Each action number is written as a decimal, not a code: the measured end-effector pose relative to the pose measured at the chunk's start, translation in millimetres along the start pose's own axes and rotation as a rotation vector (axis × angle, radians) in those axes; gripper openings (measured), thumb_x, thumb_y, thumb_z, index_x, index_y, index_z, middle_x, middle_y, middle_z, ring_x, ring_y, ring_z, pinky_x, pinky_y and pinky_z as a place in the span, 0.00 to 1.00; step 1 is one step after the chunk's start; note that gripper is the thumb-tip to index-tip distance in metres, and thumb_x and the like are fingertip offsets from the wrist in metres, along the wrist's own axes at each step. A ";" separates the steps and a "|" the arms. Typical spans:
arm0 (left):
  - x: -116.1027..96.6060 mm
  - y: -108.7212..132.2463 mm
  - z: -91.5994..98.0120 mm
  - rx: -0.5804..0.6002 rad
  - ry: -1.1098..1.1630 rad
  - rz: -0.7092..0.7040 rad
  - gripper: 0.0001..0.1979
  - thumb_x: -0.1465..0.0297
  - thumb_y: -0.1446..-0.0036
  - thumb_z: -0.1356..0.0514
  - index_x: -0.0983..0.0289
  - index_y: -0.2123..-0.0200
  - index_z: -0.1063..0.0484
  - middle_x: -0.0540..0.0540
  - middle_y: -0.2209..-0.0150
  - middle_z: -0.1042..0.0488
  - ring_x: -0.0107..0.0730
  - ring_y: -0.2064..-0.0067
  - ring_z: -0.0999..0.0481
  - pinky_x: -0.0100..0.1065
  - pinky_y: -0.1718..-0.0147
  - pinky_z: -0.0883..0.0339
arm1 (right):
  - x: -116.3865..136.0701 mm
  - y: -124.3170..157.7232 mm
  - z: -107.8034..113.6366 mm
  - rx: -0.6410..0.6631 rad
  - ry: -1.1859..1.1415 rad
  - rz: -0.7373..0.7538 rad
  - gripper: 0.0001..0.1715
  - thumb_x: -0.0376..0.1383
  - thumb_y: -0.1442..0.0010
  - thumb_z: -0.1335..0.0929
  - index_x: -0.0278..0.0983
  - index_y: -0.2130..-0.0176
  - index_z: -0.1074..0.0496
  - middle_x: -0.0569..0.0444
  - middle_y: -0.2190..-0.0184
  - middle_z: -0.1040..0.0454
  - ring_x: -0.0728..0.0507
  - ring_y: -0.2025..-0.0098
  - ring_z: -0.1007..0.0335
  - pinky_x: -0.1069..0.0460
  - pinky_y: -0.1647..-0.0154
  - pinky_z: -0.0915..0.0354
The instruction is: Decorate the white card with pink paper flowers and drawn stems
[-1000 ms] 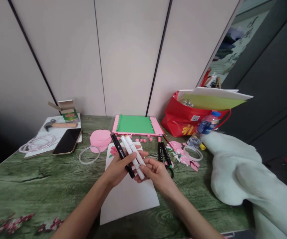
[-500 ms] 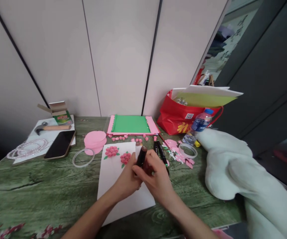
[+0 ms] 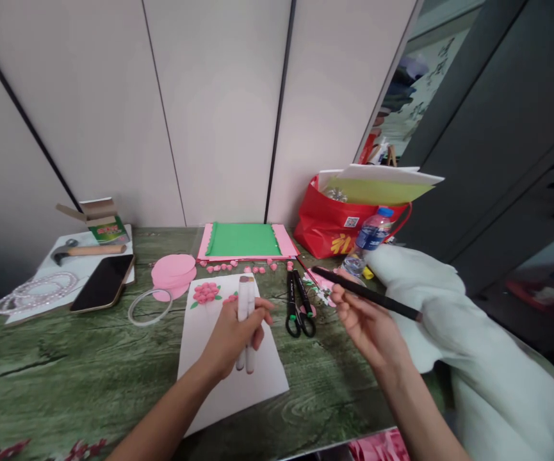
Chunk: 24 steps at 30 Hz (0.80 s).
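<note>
Two white markers (image 3: 243, 304) stand nearly upright side by side in my left hand (image 3: 226, 336), its fingers closed round them. They are above the white sheet (image 3: 233, 403), which bears pink paper flowers (image 3: 206, 292) with green leaves; one flower is partly hidden behind this hand. Out to the right, my right hand (image 3: 375, 333) pinches a long black marker (image 3: 373, 295), which slants down to the right. Between the hands lie black-handled scissors (image 3: 293, 328) and two black pens (image 3: 291, 298). Small pink and white paper pieces (image 3: 323, 294) lie beyond the right hand, partly covered.
Pink paper circles (image 3: 173, 275), a tape ring (image 3: 149, 307), a phone (image 3: 104, 282), a hammer (image 3: 91, 251) and a bead string (image 3: 36, 291) lie left. Green sheets (image 3: 244, 240) are at the back. A red bag (image 3: 319, 224), water bottle (image 3: 373, 234) and white cloth (image 3: 478, 339) stand right.
My hands have parted from together over the sheet. The right one has moved right with the black marker; the left one now shows two white markers. The view has shifted slightly right.
</note>
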<state>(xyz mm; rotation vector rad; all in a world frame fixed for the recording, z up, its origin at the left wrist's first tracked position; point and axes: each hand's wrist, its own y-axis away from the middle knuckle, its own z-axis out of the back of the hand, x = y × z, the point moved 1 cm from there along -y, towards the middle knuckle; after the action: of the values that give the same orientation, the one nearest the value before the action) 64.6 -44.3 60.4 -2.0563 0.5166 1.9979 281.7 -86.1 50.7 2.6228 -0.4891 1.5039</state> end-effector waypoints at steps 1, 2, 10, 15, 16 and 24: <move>1.3 0.4 -2.2 0.005 -0.057 -0.004 0.08 0.72 0.51 0.45 0.67 0.66 0.31 0.46 0.80 0.33 0.18 0.85 0.41 0.25 0.84 0.48 | -7.1 6.8 -0.5 0.022 -0.007 -0.035 0.18 0.36 0.53 0.27 0.39 0.60 0.30 0.54 0.69 0.25 0.50 0.70 0.29 0.59 0.74 0.32; 3.2 0.8 -4.5 0.009 -0.107 -0.004 0.11 0.73 0.52 0.46 0.67 0.64 0.31 0.46 0.81 0.34 0.18 0.85 0.41 0.25 0.85 0.48 | -15.0 14.8 -2.3 0.052 -0.003 -0.069 0.17 0.37 0.51 0.27 0.39 0.60 0.30 0.54 0.71 0.25 0.50 0.71 0.29 0.58 0.75 0.33; 6.8 -0.1 -12.0 0.106 -0.131 0.014 0.18 0.59 0.46 0.46 0.68 0.58 0.34 0.49 0.79 0.29 0.20 0.85 0.38 0.25 0.86 0.45 | -26.6 -6.8 24.4 0.076 0.787 0.232 0.15 0.43 0.39 0.39 0.36 0.58 0.33 0.55 0.80 0.28 0.47 0.78 0.32 0.53 0.74 0.36; -3.6 1.5 -4.8 0.139 0.091 0.053 0.19 0.57 0.46 0.44 0.67 0.59 0.38 0.55 0.72 0.25 0.24 0.83 0.32 0.27 0.86 0.40 | -12.4 -110.5 64.8 0.170 1.729 0.257 0.11 0.28 0.45 0.39 0.36 0.63 0.31 0.49 0.71 0.26 0.45 0.68 0.30 0.55 0.70 0.42; -5.0 2.9 -2.1 0.146 0.089 0.062 0.18 0.57 0.46 0.44 0.66 0.60 0.38 0.55 0.72 0.25 0.24 0.83 0.32 0.26 0.86 0.40 | -14.2 -126.3 68.6 0.191 1.780 0.236 0.12 0.26 0.46 0.39 0.36 0.64 0.31 0.50 0.73 0.27 0.45 0.69 0.31 0.55 0.70 0.44; -8.8 15.3 39.9 0.000 0.040 0.029 0.18 0.58 0.47 0.42 0.67 0.62 0.33 0.54 0.71 0.26 0.22 0.83 0.32 0.25 0.86 0.41 | -36.7 -172.3 84.3 0.301 1.891 0.127 0.13 0.22 0.50 0.38 0.35 0.66 0.33 0.52 0.75 0.30 0.48 0.73 0.35 0.57 0.72 0.48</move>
<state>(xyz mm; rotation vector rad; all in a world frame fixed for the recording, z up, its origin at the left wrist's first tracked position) 21.8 -41.4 68.6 -2.1047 0.5574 1.9760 388.0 66.6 -8.7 0.2852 -0.1339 3.0957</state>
